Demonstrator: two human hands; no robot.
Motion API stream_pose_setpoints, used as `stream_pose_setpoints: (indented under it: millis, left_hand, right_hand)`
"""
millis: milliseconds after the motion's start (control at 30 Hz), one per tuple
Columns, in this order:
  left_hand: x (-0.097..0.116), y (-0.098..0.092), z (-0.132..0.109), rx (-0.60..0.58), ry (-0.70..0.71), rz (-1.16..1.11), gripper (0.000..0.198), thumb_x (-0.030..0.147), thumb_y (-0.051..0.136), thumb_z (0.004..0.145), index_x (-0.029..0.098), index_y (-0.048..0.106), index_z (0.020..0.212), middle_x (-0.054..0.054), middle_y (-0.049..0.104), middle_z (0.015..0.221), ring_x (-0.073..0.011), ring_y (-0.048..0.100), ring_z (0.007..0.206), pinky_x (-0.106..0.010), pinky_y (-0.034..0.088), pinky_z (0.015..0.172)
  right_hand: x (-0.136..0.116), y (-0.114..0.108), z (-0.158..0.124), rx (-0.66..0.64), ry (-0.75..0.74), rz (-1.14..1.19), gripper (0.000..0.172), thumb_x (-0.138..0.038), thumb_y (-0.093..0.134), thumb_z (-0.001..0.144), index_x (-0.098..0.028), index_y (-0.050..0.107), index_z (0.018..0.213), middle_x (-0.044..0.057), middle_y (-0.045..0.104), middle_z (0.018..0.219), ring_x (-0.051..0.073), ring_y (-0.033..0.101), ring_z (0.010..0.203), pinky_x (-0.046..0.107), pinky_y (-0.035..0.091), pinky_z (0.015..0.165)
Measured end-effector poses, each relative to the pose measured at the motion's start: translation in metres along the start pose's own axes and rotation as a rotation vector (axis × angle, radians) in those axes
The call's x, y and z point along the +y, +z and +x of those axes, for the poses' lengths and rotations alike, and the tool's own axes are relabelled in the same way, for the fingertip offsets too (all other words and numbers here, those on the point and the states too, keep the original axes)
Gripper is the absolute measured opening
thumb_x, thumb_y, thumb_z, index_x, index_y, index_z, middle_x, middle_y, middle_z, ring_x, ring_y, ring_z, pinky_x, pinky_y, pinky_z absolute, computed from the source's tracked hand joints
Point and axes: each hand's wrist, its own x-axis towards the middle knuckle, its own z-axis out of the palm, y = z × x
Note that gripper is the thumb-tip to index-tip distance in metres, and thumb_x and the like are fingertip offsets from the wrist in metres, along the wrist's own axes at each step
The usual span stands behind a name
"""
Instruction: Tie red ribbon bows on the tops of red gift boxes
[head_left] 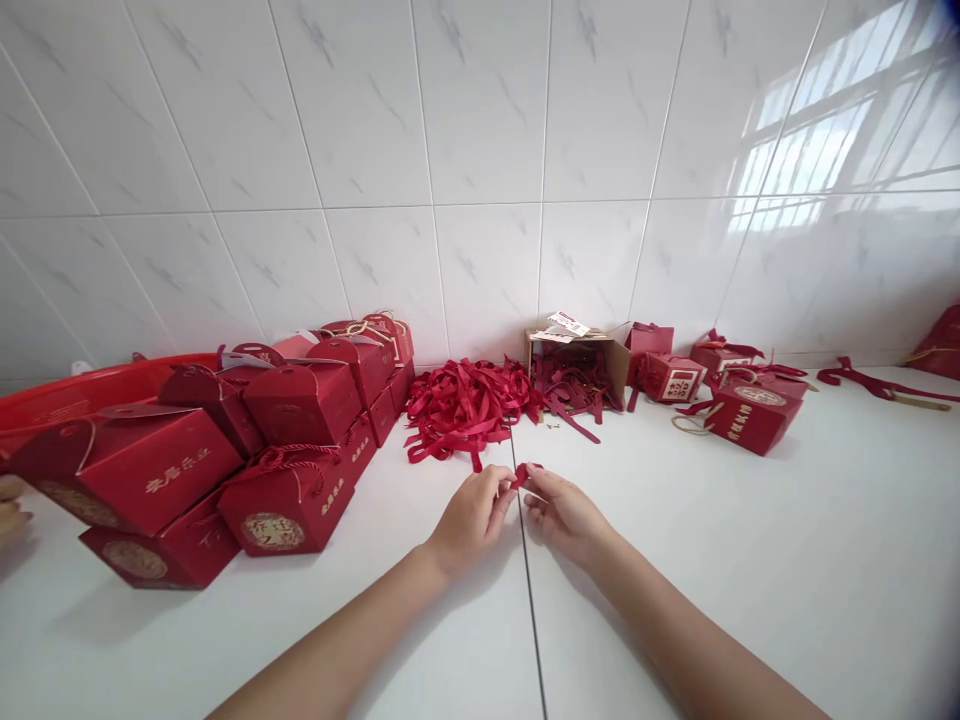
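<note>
A white tiled surface (750, 560) carries a stack of red gift boxes (225, 450) on the left, a heap of red ribbons (465, 405) against the wall, and a tipped cardboard box (577, 365) just beside the heap. In front of the heap, the left hand (471, 520) and right hand (564, 515) meet fingertip to fingertip. Their fingers pinch a small piece of red ribbon (523, 473) between them, just above the surface.

Head view, downward, near wall
</note>
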Motion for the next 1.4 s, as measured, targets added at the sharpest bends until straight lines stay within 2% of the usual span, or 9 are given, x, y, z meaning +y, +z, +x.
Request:
stream_pose_setpoints:
  millis: [467, 667, 800, 933, 1033, 1133, 1200, 1300, 1400]
  left_hand:
    - [-0.018, -0.012, 0.002, -0.006, -0.035, 0.027, 0.009, 0.024, 0.043, 0.086, 0.023, 0.051, 0.091, 0.002, 0.059, 0.07, -0.0152, 0.052, 0.061, -0.028, 0.041, 0.062]
    - [-0.037, -0.024, 0.007, 0.2, -0.082, 0.092, 0.025, 0.015, 0.04, 0.082, 0.022, 0.048, 0.105, -0.004, 0.061, 0.084, -0.02, 0.057, 0.077, -0.032, 0.045, 0.07]
    - [-0.033, -0.051, 0.009, 0.377, -0.145, 0.186, 0.033, 0.011, 0.044, 0.076, 0.02, 0.047, 0.107, -0.007, 0.06, 0.091, -0.0237, 0.056, 0.089, -0.038, 0.042, 0.083]
    - [-0.011, -0.099, -0.011, 0.532, -0.205, 0.376, 0.021, 0.024, 0.052, 0.08, 0.022, 0.052, 0.101, -0.007, 0.06, 0.099, -0.0258, 0.054, 0.1, -0.042, 0.034, 0.097]
    - [-0.013, -0.136, -0.036, 0.696, -0.504, 0.648, 0.04, 0.043, 0.053, 0.08, 0.02, 0.051, 0.112, -0.013, 0.051, 0.119, -0.0347, 0.04, 0.119, -0.05, 0.029, 0.101]
    - [-0.034, -0.159, -0.053, 0.498, -0.899, 0.675, 0.073, 0.061, 0.049, 0.075, 0.013, 0.04, 0.129, -0.022, 0.042, 0.129, -0.0452, 0.03, 0.125, -0.057, 0.034, 0.094]
    - [-0.046, -0.163, -0.058, 0.315, -0.999, 0.65, 0.083, 0.064, 0.047, 0.073, 0.009, 0.033, 0.134, -0.025, 0.041, 0.128, -0.046, 0.034, 0.123, -0.058, 0.037, 0.091]
    - [-0.047, -0.151, -0.059, 0.189, -0.936, 0.626, 0.087, 0.064, 0.048, 0.071, 0.009, 0.031, 0.136, -0.024, 0.04, 0.129, -0.0447, 0.037, 0.121, -0.057, 0.039, 0.09]
    - [-0.028, -0.126, -0.055, 0.108, -0.705, 0.456, 0.088, 0.062, 0.055, 0.07, 0.013, 0.029, 0.138, -0.021, 0.039, 0.132, -0.0409, 0.036, 0.124, -0.055, 0.035, 0.098]
  right_hand:
    - [-0.072, -0.076, 0.026, 0.32, -0.291, 0.272, 0.014, -0.011, 0.054, 0.085, -0.018, 0.052, 0.073, -0.003, 0.053, 0.061, 0.004, 0.055, 0.047, 0.011, 0.046, 0.042]
    - [-0.091, -0.102, 0.02, 0.467, -0.413, 0.402, 0.02, -0.012, 0.042, 0.09, -0.019, 0.045, 0.071, -0.006, 0.048, 0.062, 0.002, 0.049, 0.042, 0.01, 0.043, 0.038]
    - [-0.089, -0.104, 0.018, 0.48, -0.379, 0.432, 0.016, -0.012, 0.041, 0.088, -0.019, 0.047, 0.075, -0.005, 0.048, 0.064, 0.003, 0.051, 0.044, 0.012, 0.043, 0.038]
    - [-0.085, -0.103, 0.02, 0.474, -0.349, 0.428, 0.013, -0.013, 0.042, 0.086, -0.02, 0.048, 0.076, -0.005, 0.047, 0.064, 0.004, 0.049, 0.043, 0.015, 0.04, 0.037]
    - [-0.084, -0.102, 0.022, 0.47, -0.334, 0.421, 0.009, -0.015, 0.046, 0.083, -0.02, 0.049, 0.076, -0.005, 0.047, 0.064, 0.005, 0.047, 0.043, 0.016, 0.039, 0.037]
    - [-0.082, -0.097, 0.022, 0.465, -0.312, 0.407, 0.004, -0.016, 0.05, 0.078, -0.02, 0.051, 0.077, -0.003, 0.051, 0.068, 0.007, 0.051, 0.048, 0.019, 0.041, 0.039]
    - [-0.081, -0.093, 0.021, 0.467, -0.314, 0.401, 0.005, -0.016, 0.05, 0.075, -0.02, 0.051, 0.078, -0.002, 0.054, 0.072, 0.009, 0.055, 0.054, 0.02, 0.042, 0.041]
    - [-0.081, -0.086, 0.019, 0.459, -0.346, 0.382, 0.005, -0.016, 0.049, 0.074, -0.019, 0.05, 0.076, -0.001, 0.056, 0.075, 0.009, 0.057, 0.059, 0.021, 0.043, 0.046]
    - [-0.08, -0.078, 0.018, 0.438, -0.378, 0.326, 0.004, -0.016, 0.048, 0.074, -0.019, 0.049, 0.071, -0.001, 0.059, 0.075, 0.008, 0.058, 0.062, 0.02, 0.045, 0.051]
